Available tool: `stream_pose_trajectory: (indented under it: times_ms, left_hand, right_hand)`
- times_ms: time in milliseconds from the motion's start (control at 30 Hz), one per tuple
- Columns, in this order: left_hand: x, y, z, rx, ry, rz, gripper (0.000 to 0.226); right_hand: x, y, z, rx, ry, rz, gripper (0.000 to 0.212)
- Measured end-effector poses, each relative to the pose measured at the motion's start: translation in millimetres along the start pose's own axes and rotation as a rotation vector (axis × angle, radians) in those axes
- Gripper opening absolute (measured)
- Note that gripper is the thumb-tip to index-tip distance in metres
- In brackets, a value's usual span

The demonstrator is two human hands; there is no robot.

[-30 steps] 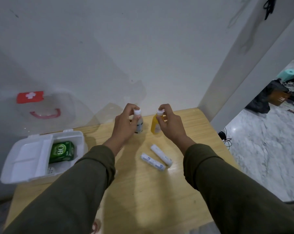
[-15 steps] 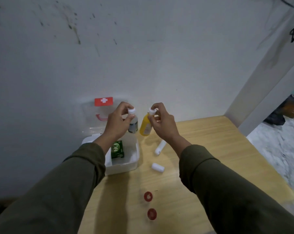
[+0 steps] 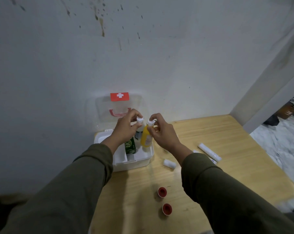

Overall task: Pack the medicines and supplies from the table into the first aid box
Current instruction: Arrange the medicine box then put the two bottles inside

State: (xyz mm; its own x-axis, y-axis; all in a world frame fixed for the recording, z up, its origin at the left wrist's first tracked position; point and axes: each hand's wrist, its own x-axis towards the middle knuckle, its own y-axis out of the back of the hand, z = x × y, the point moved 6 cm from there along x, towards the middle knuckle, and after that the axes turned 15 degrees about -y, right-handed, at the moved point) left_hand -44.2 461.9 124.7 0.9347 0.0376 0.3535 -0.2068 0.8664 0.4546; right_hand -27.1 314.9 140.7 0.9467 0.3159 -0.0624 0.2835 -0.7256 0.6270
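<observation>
The white first aid box point(image 3: 134, 162) stands open against the wall, its clear lid point(image 3: 119, 105) with a red cross raised. A green packet point(image 3: 130, 146) lies inside. My left hand point(image 3: 124, 130) grips a small clear bottle point(image 3: 139, 130) by its white cap, over the box. My right hand point(image 3: 163, 132) pinches the cap of a yellow bottle point(image 3: 146, 138), which hangs upright over the box's right side. On the table lie a long white tube point(image 3: 209, 152) and a short white roll point(image 3: 169, 163); another tube is mostly hidden by my right sleeve.
Two small red-topped round items point(image 3: 162, 191) point(image 3: 167, 208) sit on the wooden table point(image 3: 227, 132) near its front. The wall runs right behind the box. A white pillar point(image 3: 268, 92) rises at the table's far right corner, with marble floor beyond the right edge.
Both hands carried the bottles from the table's middle leftward to above the open box. The view swung left and up, bringing the box under my hands.
</observation>
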Motion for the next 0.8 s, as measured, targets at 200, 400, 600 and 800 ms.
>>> stream_pose_trajectory:
  times_ms: [200,400,600,800]
  left_hand:
    - [0.3,-6.0,-16.5,0.004,0.038,-0.076,0.018]
    - [-1.0,-9.6,-25.1,-0.024,0.068,-0.119,0.016]
    - [-2.7,-13.1,-34.3,0.014,0.041,-0.176,0.017]
    - [-5.0,-15.9,-45.7,0.081,0.053,-0.207,0.018]
  right_hand:
    - [-1.9,-13.0,4.0,-0.049,0.015,-0.017,0.023]
    - [-2.4,-22.1,6.3,-0.075,0.017,-0.041,0.024]
    - [0.5,-30.4,13.3,-0.134,0.033,-0.046,0.027]
    - [5.7,-35.7,25.3,-0.210,0.023,-0.040,0.038]
